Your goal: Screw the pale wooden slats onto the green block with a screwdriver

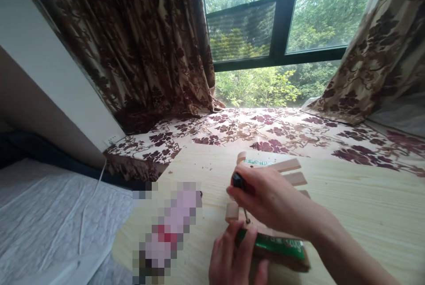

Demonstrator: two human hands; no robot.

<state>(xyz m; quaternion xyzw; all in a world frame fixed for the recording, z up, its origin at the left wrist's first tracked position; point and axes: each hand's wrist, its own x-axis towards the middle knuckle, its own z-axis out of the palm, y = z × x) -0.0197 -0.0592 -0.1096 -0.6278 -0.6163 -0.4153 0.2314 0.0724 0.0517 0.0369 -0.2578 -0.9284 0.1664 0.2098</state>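
Note:
My right hand [265, 196] is closed round a dark-handled tool [239, 182], likely a screwdriver, whose thin metal shaft [246, 217] points down at a small wooden piece [232, 210]. My left hand [234, 256] sits near the bottom edge, fingers pressed on a brown wooden piece with a green label [282, 249], holding it to the light wooden board [365, 205]. Behind my right hand lie flat wooden slats [288, 165], one with a green-printed label [257, 162].
A pixelated pink object [171, 227] lies on the board to the left. A floral cloth [265, 130] covers the sill behind, with curtains [139, 41] and a window [275, 24] beyond. A white bed sheet [49, 214] and a white cable [91, 201] are at left.

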